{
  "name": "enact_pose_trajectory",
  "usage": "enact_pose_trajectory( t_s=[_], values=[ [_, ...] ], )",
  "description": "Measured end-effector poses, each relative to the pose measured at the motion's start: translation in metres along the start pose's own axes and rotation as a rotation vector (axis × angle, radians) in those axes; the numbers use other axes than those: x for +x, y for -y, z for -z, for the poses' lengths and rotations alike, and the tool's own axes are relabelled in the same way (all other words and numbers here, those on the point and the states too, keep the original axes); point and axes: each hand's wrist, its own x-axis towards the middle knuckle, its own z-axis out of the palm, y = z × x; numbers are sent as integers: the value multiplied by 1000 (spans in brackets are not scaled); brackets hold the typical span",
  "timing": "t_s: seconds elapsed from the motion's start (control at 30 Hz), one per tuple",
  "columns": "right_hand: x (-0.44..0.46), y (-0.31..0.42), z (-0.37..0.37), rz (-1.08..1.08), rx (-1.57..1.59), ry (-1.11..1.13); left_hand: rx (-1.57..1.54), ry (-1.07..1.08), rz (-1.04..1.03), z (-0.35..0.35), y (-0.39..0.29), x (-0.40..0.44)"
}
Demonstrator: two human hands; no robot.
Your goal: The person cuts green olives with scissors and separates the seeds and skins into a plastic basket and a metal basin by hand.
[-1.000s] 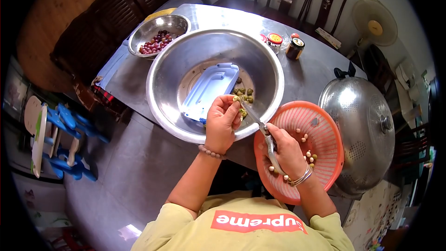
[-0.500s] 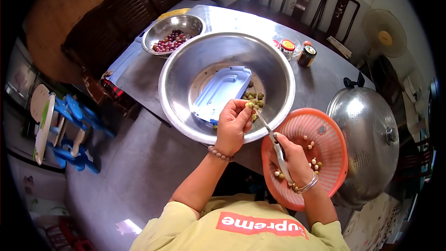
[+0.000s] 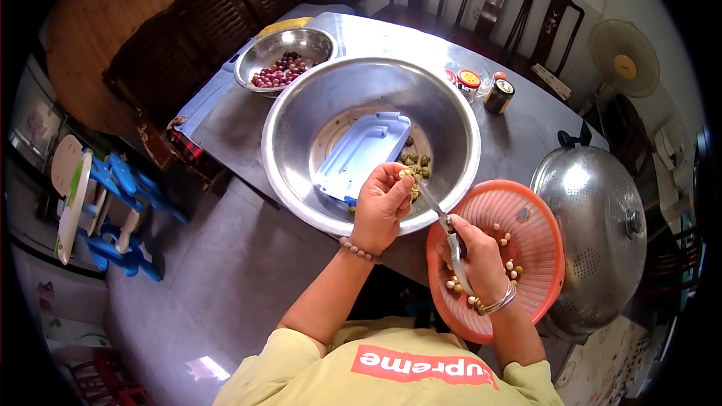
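Over the near rim of the large steel basin [image 3: 280, 188], my left hand [image 3: 382, 199] pinches a small yellow-green seed [image 3: 407, 174]. My right hand [image 3: 480, 259] is wrapped round narrow-bladed metal shears [image 3: 456, 252] with curved handles, over the orange basket. The tip of the shears meets the seed at my left fingertips. Inside the basin lie a light-blue plastic tray [image 3: 365, 152] and several greenish-brown shells or seeds [image 3: 423, 162], partly hidden by my left hand. White and green-brown seeds [image 3: 511, 266] rest in the orange plastic basket [image 3: 543, 244] below my right hand.
Behind the basin at left stands a steel bowl [image 3: 259, 56] of red, grape-like fruit [image 3: 280, 71]. Jars [image 3: 499, 96] stand at the back right. A large perforated steel lid [image 3: 590, 225] leans right of the basket. Chairs [image 3: 492, 0] and a fan [image 3: 624, 56] are beyond the table.
The whole view has shifted slightly, with objects a little lower and to the right. Both hands keep nearly the same pose, with seed and shears still together.
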Motion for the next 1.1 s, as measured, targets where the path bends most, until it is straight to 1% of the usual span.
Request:
enact_pose_trajectory(
  t_s=[0.07,0.23,0.47,0.6,0.8,0.87,0.9,0.93,0.97,1.0,1.07,1.1],
  values=[
    [0,2,1,17,-54,-12,3,13,-16,0,1,0],
    [1,7,2,14,-74,-21,-3,-29,-46,0,2,1],
    [1,5,3,-24,-81,-6,24,-28,-38,-3,1,0],
    [-1,-3,1,-1,-72,-6,54,-32,-28,-5,1,-1],
    [-2,-7,2,-54,69,51,170,-46,-70,-6,3,-2],
    [-4,-4,6,-163,213,135,194,-47,-85,-8,4,-3],
    [-4,-1,7,-172,211,135,233,-59,-97,-9,3,-3],
    [-3,2,9,-237,262,182,270,-68,-107,-10,3,-3],
    [-3,4,11,-302,313,227,252,-48,-132,-8,5,-3],
    [-2,5,13,-312,311,222,258,-40,-132,-6,5,-2],
    [-3,8,14,-428,484,274,280,-45,-137,-8,4,-3],
    [-3,7,11,-387,547,246,278,-42,-131,-9,3,-4]
  ],
)
